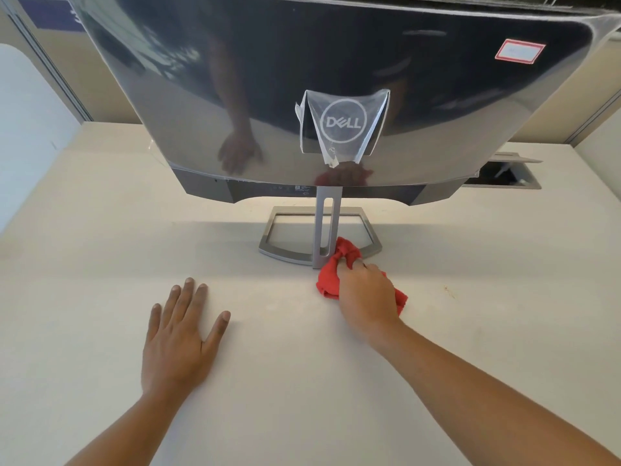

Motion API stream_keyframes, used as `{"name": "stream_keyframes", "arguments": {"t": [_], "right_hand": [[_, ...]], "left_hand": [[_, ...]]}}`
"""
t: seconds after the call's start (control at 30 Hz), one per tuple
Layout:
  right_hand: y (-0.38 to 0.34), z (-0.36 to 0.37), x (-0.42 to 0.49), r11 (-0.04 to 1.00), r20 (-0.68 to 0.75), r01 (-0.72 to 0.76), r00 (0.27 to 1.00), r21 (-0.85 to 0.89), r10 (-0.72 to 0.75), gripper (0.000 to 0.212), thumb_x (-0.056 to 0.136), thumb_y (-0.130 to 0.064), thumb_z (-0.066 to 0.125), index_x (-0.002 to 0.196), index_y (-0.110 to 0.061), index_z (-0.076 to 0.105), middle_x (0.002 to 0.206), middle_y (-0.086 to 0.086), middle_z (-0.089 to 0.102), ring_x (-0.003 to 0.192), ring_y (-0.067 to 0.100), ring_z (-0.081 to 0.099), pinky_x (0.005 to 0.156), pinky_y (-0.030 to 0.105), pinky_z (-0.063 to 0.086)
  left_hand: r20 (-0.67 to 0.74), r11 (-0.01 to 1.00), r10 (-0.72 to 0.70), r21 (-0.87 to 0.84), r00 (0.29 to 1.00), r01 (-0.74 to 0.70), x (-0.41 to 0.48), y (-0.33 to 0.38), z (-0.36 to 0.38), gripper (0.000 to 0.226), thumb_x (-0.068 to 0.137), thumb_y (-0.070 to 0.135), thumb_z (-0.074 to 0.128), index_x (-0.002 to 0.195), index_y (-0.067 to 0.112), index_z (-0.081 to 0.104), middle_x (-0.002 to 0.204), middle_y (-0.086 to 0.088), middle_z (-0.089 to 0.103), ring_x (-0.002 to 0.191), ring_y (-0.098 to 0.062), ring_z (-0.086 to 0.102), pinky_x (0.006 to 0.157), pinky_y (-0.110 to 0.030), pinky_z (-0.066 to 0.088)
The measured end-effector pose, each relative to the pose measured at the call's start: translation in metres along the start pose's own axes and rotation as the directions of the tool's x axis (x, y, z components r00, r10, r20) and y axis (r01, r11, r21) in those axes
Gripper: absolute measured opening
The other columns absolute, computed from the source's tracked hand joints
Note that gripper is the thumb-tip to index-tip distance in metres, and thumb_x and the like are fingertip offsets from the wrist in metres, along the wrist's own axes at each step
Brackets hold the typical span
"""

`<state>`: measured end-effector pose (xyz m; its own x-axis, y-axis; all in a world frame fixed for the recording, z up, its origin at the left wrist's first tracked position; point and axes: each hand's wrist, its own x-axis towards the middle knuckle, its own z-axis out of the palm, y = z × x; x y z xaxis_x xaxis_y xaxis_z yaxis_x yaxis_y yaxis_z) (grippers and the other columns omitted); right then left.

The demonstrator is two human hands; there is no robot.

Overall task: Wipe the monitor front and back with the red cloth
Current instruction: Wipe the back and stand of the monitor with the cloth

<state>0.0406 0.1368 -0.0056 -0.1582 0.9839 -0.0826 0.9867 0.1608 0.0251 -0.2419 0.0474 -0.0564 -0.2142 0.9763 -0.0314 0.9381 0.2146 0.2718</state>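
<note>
The monitor (255, 79) stands with its glossy black back toward me, covered in clear film, with a round logo at its middle. Its grey stand (324, 230) rises from an open frame base on the white table (285, 381). My right hand (366, 294) is shut on the bunched red cloth (339, 264), which lies on the table against the foot of the stand's post. My left hand (181, 334) rests flat on the table, fingers spread, holding nothing, to the left of the cloth. Both hands are mirrored in the monitor's back.
A red-bordered sticker (519, 51) sits at the monitor's upper right. An open cable hatch (500, 174) is cut into the table at the back right. Partition walls (67, 79) stand behind the table, and a white panel (27, 129) is at the left.
</note>
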Motion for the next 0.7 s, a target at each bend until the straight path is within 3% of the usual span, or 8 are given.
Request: {"name": "stream_keyframes", "arguments": {"t": [0.17, 0.27, 0.33, 0.4, 0.5, 0.57, 0.63, 0.7], "right_hand": [[0.029, -0.013, -0.028, 0.936, -0.102, 0.023, 0.995, 0.35, 0.014, 0.067, 0.083, -0.002, 0.057, 0.144, -0.026, 0.048, 0.13, -0.002, 0.057, 0.112, 0.027, 0.05, 0.08, 0.038, 0.05], [0.042, -0.024, -0.048, 0.896, -0.253, 0.075, 0.966, 0.438, 0.043, 0.062, 0.074, 0.005, 0.069, 0.132, -0.016, 0.059, 0.122, 0.005, 0.062, 0.109, 0.03, 0.054, 0.081, 0.043, 0.054], [0.048, -0.025, -0.065, 0.896, -0.361, 0.139, 0.932, 0.422, 0.025, 0.06, 0.065, 0.009, 0.076, 0.118, -0.015, 0.063, 0.111, 0.005, 0.064, 0.101, 0.026, 0.055, 0.07, 0.039, 0.053], [0.048, -0.024, -0.076, 0.897, -0.449, 0.208, 0.893, 0.389, -0.013, 0.059, 0.057, 0.012, 0.076, 0.107, -0.017, 0.063, 0.103, 0.002, 0.062, 0.094, 0.022, 0.051, 0.064, 0.032, 0.046], [0.039, -0.032, -0.087, 0.883, -0.558, 0.293, 0.829, 0.367, -0.043, 0.039, 0.068, 0.005, 0.075, 0.1, -0.014, 0.064, 0.096, 0.003, 0.061, 0.087, 0.024, 0.053, 0.065, 0.035, 0.049], [0.031, -0.039, -0.099, 0.87, -0.62, 0.379, 0.777, 0.317, -0.112, 0.016, 0.082, -0.003, 0.068, 0.096, -0.012, 0.065, 0.091, 0.003, 0.061, 0.083, 0.024, 0.053, 0.067, 0.033, 0.048], [0.025, -0.043, -0.114, 0.848, -0.602, 0.45, 0.771, 0.281, -0.209, 0.012, 0.086, -0.004, 0.06, 0.095, -0.01, 0.065, 0.09, 0.003, 0.06, 0.08, 0.023, 0.052, 0.068, 0.035, 0.048], [0.026, -0.046, -0.124, 0.821, -0.434, 0.464, 0.848, 0.333, -0.303, 0.03, 0.082, -0.009, 0.064, 0.111, -0.016, 0.067, 0.105, -0.003, 0.063, 0.092, 0.019, 0.056, 0.079, 0.034, 0.051]], "left_hand": [[-0.01, 0.993, -0.049, -0.108, 0.999, 0.048, -0.01, 0.008, -0.005, 0.078, 0.092, 0.068, 0.025, 0.151, 0.017, 0.03, 0.161, 0.003, 0.021, 0.149, -0.012, 0.009, 0.122, -0.037, 0.011], [-0.064, 0.928, -0.078, -0.37, 0.995, 0.049, -0.035, 0.063, -0.02, 0.052, 0.091, 0.041, 0.057, 0.136, 0.017, 0.051, 0.134, 0.004, 0.059, 0.127, -0.017, 0.052, 0.105, -0.038, 0.042], [-0.061, 0.776, -0.074, -0.631, 0.995, 0.02, -0.059, 0.114, -0.038, 0.034, 0.087, 0.025, 0.07, 0.12, 0.023, 0.06, 0.093, 0.018, 0.068, 0.082, -0.003, 0.065, 0.074, -0.027, 0.053], [-0.06, 0.653, -0.056, -0.758, 0.997, -0.009, -0.076, 0.158, -0.06, 0.031, 0.083, 0.021, 0.075, 0.111, 0.027, 0.062, 0.082, 0.015, 0.067, 0.074, -0.002, 0.065, 0.057, -0.016, 0.047], [0.158, 0.528, -0.061, -0.833, 0.986, 0.166, -0.08, 0.198, -0.081, 0.043, 0.082, 0.044, 0.072, 0.118, 0.033, 0.053, 0.1, 0.016, 0.067, 0.087, 0.0, 0.066, 0.07, -0.014, 0.051], [0.387, 0.406, -0.041, -0.836, 0.921, 0.369, -0.08, 0.21, -0.086, 0.05, 0.081, 0.057, 0.067, 0.119, 0.028, 0.053, 0.109, 0.013, 0.068, 0.095, -0.004, 0.067, 0.084, -0.026, 0.056], [0.507, 0.178, -0.031, -0.845, 0.861, 0.504, -0.082, 0.211, -0.084, 0.042, 0.086, 0.049, 0.066, 0.112, 0.016, 0.064, 0.103, 0.001, 0.074, 0.095, -0.013, 0.071, 0.086, -0.036, 0.058], [0.529, 0.008, -0.092, -0.847, 0.843, 0.532, -0.086, 0.202, -0.08, 0.024, 0.094, 0.03, 0.063, 0.104, 0.009, 0.07, 0.097, -0.01, 0.075, 0.097, -0.023, 0.071, 0.087, -0.041, 0.058]]}}
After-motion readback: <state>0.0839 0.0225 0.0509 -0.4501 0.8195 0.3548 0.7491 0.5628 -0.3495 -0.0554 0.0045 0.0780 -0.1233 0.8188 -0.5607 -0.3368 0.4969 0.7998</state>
